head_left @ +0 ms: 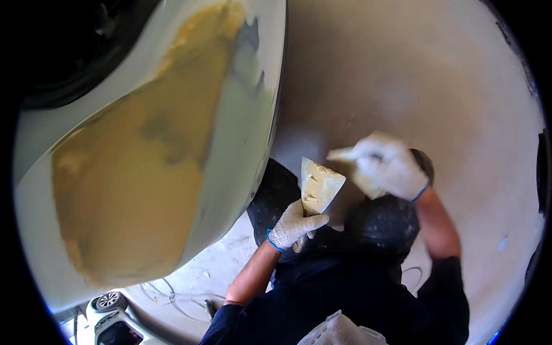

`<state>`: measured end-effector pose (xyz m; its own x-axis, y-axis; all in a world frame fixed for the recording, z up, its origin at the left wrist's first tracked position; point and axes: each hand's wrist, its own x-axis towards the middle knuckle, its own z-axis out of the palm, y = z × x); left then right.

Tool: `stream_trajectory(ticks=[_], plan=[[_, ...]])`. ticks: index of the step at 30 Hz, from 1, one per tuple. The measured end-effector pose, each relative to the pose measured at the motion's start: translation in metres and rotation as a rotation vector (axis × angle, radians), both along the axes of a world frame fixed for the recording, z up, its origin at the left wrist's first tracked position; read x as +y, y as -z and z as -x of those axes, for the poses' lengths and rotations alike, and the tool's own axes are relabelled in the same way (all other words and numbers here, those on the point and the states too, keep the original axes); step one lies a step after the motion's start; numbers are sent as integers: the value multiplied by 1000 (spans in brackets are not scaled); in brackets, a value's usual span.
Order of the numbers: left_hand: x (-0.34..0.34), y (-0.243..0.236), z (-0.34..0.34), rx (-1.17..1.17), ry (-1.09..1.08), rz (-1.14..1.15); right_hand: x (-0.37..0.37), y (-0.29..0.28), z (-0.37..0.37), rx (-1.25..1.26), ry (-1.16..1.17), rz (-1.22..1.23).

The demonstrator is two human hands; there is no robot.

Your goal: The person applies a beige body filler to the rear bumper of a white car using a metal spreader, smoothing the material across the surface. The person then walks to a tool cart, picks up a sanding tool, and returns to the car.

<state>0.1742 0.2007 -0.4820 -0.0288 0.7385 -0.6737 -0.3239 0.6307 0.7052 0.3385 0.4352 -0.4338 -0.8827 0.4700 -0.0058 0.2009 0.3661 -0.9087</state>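
My left hand [293,227], in a white knit glove, grips an upright metal scraper [319,187] whose wide blade carries lumpy cream-coloured filler. Up and to the right, my right hand [382,167], gloved the same way and blurred, is closed on a second spreader [345,155], its blade smeared with pale filler; the exact shape of this tool is unclear. To my left, a pale car body panel [233,144] bears a broad yellow-ochre filler patch [129,190] with greyish areas, neither hand touching it.
A dark wheel arch [75,52] is at the upper left. My bent knees [376,230] are below the tools. Hoses [172,296] and a metal fitting [210,307] lie on the pale floor [402,75]. Another white car [115,322] shows at the lower left.
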Motion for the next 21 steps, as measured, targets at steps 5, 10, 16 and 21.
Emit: stream_trajectory(ticks=[5,10,16,21], plan=[[-38,-44,-14,422,123,4,35,-5,38,85,262,-359],[-99,-111,-26,423,407,399,-25,-3,12,-279,60,-225],[-93,-123,-17,442,497,397,-32,63,2,-619,97,-54],[-123,-137,-27,581,571,397,-103,103,-26,-706,403,86]])
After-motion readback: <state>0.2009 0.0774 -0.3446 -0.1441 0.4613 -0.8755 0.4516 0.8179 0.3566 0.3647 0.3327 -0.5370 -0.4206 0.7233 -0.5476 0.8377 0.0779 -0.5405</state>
